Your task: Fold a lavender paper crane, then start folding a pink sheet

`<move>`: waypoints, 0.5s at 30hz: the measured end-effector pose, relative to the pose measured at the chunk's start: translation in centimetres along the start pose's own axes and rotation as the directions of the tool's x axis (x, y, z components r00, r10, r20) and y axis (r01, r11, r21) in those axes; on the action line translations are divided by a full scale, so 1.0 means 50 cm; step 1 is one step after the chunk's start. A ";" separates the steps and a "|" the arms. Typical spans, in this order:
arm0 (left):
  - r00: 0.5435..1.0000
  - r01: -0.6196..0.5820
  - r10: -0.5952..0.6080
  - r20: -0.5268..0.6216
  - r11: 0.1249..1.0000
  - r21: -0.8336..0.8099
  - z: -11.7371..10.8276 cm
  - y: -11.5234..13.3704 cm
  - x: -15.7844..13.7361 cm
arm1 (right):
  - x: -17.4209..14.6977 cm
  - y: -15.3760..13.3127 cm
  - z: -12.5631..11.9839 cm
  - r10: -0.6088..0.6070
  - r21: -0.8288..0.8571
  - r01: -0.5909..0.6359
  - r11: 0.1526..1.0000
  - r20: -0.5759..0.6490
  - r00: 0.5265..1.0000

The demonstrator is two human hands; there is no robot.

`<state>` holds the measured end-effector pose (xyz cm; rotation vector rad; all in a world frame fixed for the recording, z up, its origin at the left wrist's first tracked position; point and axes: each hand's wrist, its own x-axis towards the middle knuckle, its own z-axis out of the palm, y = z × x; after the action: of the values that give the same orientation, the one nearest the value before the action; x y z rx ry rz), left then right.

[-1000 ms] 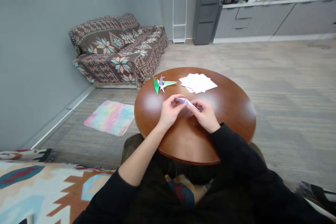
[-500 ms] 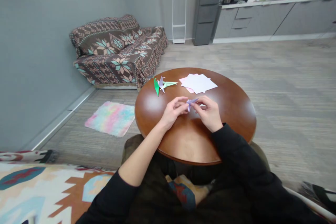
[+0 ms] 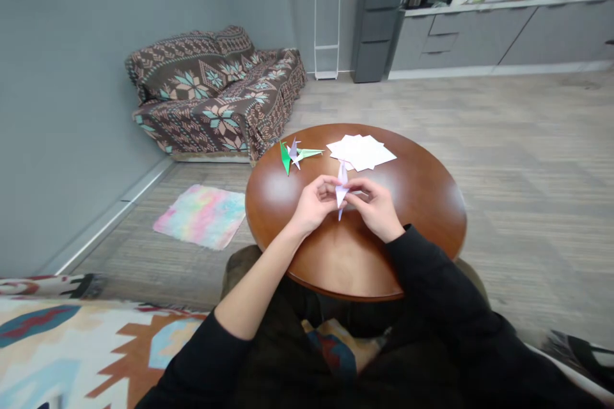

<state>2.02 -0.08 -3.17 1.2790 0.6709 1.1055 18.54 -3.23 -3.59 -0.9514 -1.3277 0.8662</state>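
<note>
Between my two hands is a pale purple origami crane (image 3: 341, 194), its long axis pointing away from me, with one tip toward the far side and another toward me. My left hand (image 3: 314, 204) pinches its left side with fingers closed. On its right side, my right hand (image 3: 377, 206) grips it between thumb and fingers. Both hands are just above the round brown table (image 3: 345, 262). Beyond my left hand lie several finished paper cranes, among them a green crane (image 3: 284, 157), a purple crane (image 3: 294, 152) and a pale green crane (image 3: 309, 153).
Sheets of white and pinkish paper (image 3: 363, 151) lie fanned out at the table's far side. A patterned sofa (image 3: 215, 89) stands at the back left, with a pastel rug (image 3: 204, 215) on the floor nearer. Kitchen cabinets (image 3: 470, 38) line the back right.
The purple crane has been turned between my fingers, so its long axis now runs away from me and more of it shows. Both hands stay in nearly the same place.
</note>
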 end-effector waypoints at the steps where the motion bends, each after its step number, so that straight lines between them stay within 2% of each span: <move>1: 1.000 -0.010 0.010 -0.010 1.000 0.014 0.002 0.001 0.000 | 0.000 -0.001 0.001 0.006 0.012 -0.007 1.000 0.004 1.000; 7: 0.998 -0.044 0.047 -0.048 0.997 0.066 0.011 0.000 0.001 | 0.001 -0.003 0.000 0.033 0.067 -0.034 0.997 0.013 0.999; 15: 0.996 -0.050 0.058 -0.063 0.990 0.129 0.001 -0.001 0.002 | 0.007 0.010 -0.002 0.064 0.101 -0.061 0.993 -0.028 0.998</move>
<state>2.08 -0.02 -3.18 1.3802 0.7711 1.1694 18.66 -2.71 -3.89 -0.9287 -1.2219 0.9537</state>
